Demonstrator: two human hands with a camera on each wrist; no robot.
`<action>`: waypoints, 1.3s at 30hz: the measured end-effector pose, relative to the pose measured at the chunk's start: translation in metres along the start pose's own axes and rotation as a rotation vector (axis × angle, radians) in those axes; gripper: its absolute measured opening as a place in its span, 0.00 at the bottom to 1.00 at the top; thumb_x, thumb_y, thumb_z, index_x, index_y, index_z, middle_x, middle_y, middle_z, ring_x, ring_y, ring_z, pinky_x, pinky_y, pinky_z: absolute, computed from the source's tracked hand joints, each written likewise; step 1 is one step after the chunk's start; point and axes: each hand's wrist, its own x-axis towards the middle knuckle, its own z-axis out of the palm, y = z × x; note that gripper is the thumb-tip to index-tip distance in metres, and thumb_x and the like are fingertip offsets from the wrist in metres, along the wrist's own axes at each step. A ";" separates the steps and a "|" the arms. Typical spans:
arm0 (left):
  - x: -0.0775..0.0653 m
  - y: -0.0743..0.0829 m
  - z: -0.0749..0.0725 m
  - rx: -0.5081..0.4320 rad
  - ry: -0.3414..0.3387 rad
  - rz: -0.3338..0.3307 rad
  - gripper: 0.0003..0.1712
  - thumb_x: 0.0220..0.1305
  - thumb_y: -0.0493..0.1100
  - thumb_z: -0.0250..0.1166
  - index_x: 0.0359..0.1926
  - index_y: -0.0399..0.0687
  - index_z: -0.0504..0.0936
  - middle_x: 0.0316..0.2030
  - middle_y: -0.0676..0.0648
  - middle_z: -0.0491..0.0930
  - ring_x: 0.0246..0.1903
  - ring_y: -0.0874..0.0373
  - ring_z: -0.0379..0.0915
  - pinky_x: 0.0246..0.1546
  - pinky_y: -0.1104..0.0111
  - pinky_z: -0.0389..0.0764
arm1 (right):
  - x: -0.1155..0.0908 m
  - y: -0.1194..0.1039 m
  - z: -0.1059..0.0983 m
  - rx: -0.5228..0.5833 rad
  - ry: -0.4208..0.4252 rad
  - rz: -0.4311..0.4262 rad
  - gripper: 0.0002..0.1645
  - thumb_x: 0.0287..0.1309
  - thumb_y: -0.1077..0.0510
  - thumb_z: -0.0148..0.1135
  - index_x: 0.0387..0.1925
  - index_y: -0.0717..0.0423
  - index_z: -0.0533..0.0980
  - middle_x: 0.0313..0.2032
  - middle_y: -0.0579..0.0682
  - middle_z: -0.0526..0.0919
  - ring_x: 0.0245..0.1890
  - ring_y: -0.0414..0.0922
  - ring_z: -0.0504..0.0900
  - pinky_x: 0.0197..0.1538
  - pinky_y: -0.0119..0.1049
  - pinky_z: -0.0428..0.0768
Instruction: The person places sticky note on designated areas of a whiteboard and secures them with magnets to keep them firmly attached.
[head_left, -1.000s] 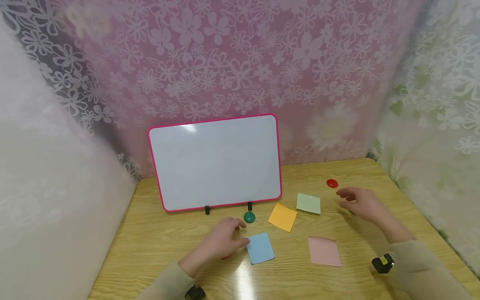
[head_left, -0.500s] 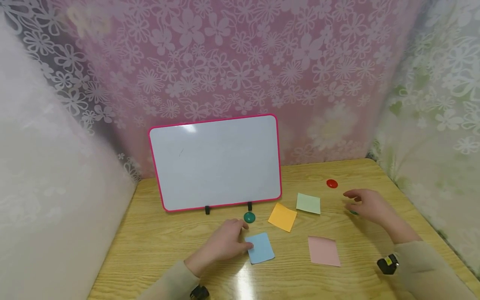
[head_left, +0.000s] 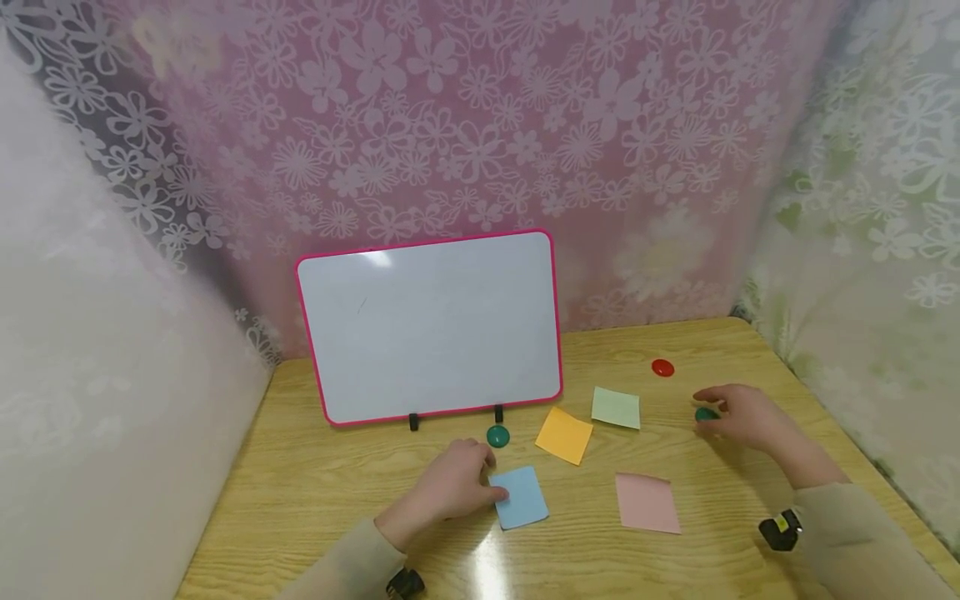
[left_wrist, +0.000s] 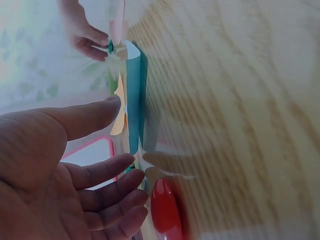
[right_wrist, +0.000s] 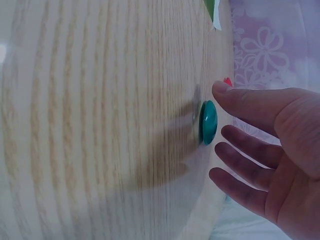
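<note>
My left hand (head_left: pixel 448 483) hovers at the left edge of a blue sticky note (head_left: pixel 527 502), thumb over its edge. The left wrist view shows its fingers apart with nothing gripped; a red magnet (left_wrist: pixel 166 210) lies beside the fingertips, hidden by the hand in the head view. On the right, my right hand (head_left: pixel 746 418) is around a round green magnet (head_left: pixel 703 413) on the table. In the right wrist view the thumb and fingers are spread near that green magnet (right_wrist: pixel 208 123), and a gap shows between them and it.
A pink-framed whiteboard (head_left: pixel 435 325) stands on black feet at the back. Before it lies another green magnet (head_left: pixel 498 436). Orange (head_left: pixel 564 435), light green (head_left: pixel 617 408) and pink (head_left: pixel 648 503) sticky notes lie on the wooden table (head_left: pixel 315 500). A red magnet (head_left: pixel 663 367) lies behind the right hand.
My right hand has moved right and slightly nearer, and the green magnet beside it has come into view. My left hand has shifted a little right, over the blue note's edge.
</note>
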 end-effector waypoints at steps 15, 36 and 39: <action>0.005 0.006 0.006 0.040 -0.017 -0.015 0.21 0.58 0.54 0.83 0.43 0.45 0.88 0.40 0.52 0.84 0.44 0.57 0.76 0.43 0.64 0.82 | -0.002 0.004 0.006 0.020 -0.014 -0.009 0.30 0.60 0.60 0.78 0.58 0.74 0.80 0.50 0.71 0.85 0.46 0.67 0.86 0.47 0.62 0.85; 0.012 0.009 0.009 -0.043 -0.045 -0.060 0.21 0.56 0.45 0.85 0.47 0.43 0.87 0.29 0.56 0.77 0.28 0.64 0.72 0.33 0.68 0.78 | 0.008 -0.011 0.003 -0.161 0.009 0.047 0.16 0.51 0.68 0.77 0.43 0.71 0.84 0.39 0.64 0.87 0.39 0.61 0.84 0.45 0.62 0.82; 0.012 0.009 0.007 -0.060 -0.041 -0.060 0.23 0.55 0.44 0.86 0.48 0.42 0.87 0.27 0.57 0.75 0.26 0.64 0.70 0.32 0.68 0.77 | 0.010 -0.012 0.002 -0.158 0.011 0.059 0.16 0.50 0.68 0.78 0.42 0.71 0.84 0.39 0.63 0.87 0.39 0.61 0.84 0.46 0.62 0.82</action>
